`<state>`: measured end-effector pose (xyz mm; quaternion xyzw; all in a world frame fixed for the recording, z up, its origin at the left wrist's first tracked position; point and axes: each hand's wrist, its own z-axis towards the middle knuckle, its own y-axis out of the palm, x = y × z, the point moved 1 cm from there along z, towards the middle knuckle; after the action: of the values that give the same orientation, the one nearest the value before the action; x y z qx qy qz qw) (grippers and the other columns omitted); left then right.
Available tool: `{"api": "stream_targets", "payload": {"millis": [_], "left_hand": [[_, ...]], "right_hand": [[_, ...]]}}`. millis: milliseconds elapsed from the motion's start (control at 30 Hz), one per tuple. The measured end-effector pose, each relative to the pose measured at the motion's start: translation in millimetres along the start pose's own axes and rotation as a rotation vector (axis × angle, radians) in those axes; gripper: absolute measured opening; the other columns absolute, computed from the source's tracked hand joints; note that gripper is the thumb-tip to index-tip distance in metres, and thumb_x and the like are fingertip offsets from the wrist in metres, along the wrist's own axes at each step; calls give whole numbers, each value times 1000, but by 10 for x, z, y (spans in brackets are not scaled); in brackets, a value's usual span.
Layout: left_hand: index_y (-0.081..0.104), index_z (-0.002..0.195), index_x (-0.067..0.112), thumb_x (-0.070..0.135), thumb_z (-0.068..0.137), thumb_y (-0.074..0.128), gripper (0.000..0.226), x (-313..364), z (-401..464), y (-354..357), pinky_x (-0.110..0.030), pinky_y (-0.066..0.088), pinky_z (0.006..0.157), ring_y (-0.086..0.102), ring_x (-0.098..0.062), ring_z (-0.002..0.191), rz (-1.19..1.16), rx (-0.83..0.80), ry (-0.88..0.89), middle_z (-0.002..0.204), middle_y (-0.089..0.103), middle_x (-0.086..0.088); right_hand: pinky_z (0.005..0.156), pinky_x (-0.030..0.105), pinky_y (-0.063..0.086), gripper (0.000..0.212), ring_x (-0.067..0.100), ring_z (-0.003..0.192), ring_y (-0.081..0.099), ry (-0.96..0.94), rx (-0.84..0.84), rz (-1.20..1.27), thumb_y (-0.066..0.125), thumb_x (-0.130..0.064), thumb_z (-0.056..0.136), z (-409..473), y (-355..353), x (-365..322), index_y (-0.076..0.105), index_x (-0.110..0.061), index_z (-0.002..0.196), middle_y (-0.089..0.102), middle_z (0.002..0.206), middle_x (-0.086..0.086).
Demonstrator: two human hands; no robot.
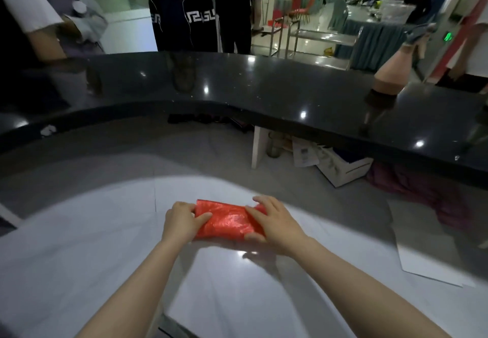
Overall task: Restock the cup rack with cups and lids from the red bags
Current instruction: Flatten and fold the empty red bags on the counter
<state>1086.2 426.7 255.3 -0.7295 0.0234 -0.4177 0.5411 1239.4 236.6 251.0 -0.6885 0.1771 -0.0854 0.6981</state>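
A folded red plastic bag [228, 221] lies flat on the white work surface [105, 232] in front of me. My left hand [182, 220] holds its left end, thumb on top and fingers curled over the edge. My right hand [274, 221] grips the right end, with fingers spread across the far edge and the thumb at the near corner. No cups, lids or cup rack are in view.
A black curved counter [264, 92] runs across beyond the work surface. Under it sit a white box [343, 166], papers and dark cloth. Three people stand behind the counter at the left. A loose white sheet [422, 258] lies at the right.
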Motion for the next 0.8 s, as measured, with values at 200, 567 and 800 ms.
{"api": "stream_targets", "payload": {"millis": [200,567,800], "left_hand": [[53,115,13,47,78,71,53,-56,120,153,-29,42,72,61,-25,96,10,-117,-28,108,64,-5],[68,89,20,8,79,73,16,242,17,278,-25,51,67,68,-16,83,-526,-306,53,85,71,5],[68,98,26,8,85,67,22,843,-279,509,-28,54,71,69,-12,83,-677,-468,250,92,74,5]], "right_hand": [[117,49,5,89,23,147,-2,96,-204,21,39,-73,84,-75,308,66,-5,-34,152,-2,161,-10],[111,24,18,78,15,140,23,471,208,630,67,-36,84,-504,167,61,25,-26,149,26,154,-3],[102,45,46,72,24,122,53,801,516,1444,70,-10,85,-1536,-94,304,32,-24,145,46,140,8]]}}
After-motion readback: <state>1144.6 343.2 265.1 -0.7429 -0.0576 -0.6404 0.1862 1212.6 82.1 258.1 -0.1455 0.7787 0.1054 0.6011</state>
